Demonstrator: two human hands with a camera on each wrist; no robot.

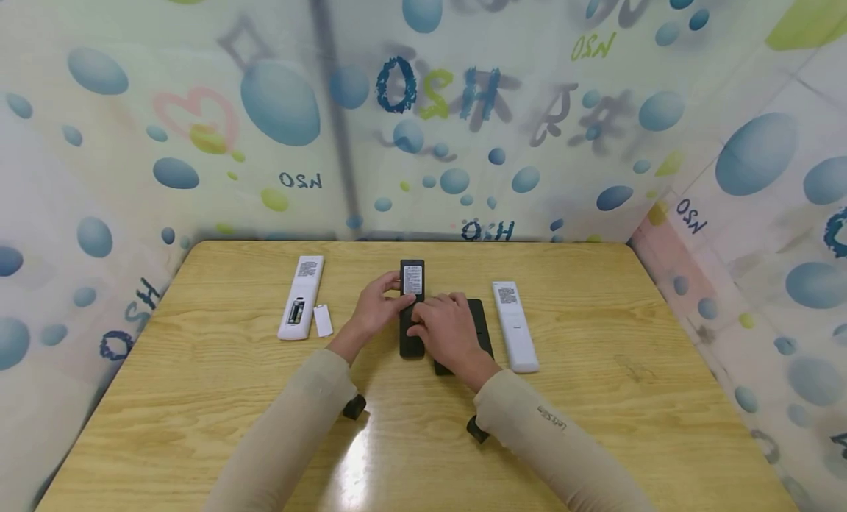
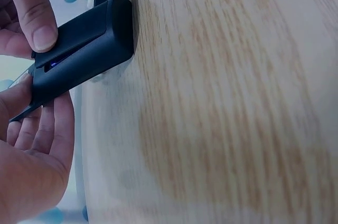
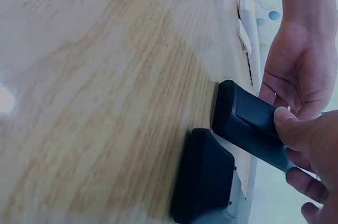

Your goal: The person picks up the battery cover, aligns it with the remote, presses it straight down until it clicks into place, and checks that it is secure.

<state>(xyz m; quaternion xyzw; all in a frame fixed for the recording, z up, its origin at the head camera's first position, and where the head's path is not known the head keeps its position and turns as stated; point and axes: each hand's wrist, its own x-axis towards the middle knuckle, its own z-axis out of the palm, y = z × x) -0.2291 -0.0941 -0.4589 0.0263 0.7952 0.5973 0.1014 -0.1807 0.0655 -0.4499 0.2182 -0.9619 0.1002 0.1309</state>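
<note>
A black remote control lies label-side up at the middle of the table. My left hand grips its far part from the left, with the thumb on top. In the left wrist view, fingers support it from beneath. My right hand pinches the inner end of its battery cover. That end stands raised, leaving a narrow slit along the side where something bluish shows. The cover's other end sits down near the remote's rounded end. Partly hidden under my right hand is a flat black object.
A white remote lies on the left, its battery compartment uncovered with batteries inside. Its small white cover is beside it. Another white remote lies face down on the right. A printed curtain borders the table's far edge.
</note>
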